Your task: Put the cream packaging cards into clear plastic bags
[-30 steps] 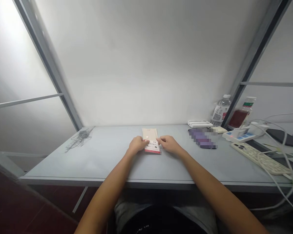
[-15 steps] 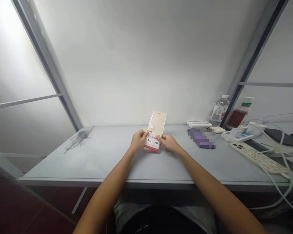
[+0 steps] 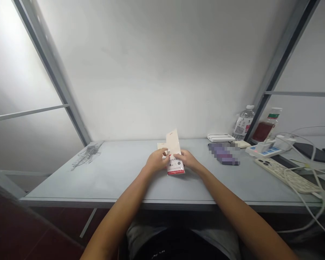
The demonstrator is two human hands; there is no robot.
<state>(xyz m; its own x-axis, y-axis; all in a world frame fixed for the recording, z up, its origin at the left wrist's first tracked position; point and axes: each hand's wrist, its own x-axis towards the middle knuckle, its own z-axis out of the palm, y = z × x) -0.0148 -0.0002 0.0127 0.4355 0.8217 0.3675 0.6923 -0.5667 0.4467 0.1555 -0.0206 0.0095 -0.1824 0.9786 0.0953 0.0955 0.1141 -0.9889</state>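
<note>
packet (image 3: 173, 144), cream and red, is at the frame's centre, clamped in the right hand (image 3: 188, 159); i cannot tell whether the left hand (image 3: 156, 159), at its left edge, pinches it. step in hand looks like edge handling; next calls for steady right grip, light left fingertips.

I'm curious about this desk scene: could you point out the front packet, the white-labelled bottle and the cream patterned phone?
Front packet (image 3: 173, 146), head view: its plain upper part.
White-labelled bottle (image 3: 242, 125), head view: its label.
Cream patterned phone (image 3: 292, 177), head view: middle of its back.
</note>
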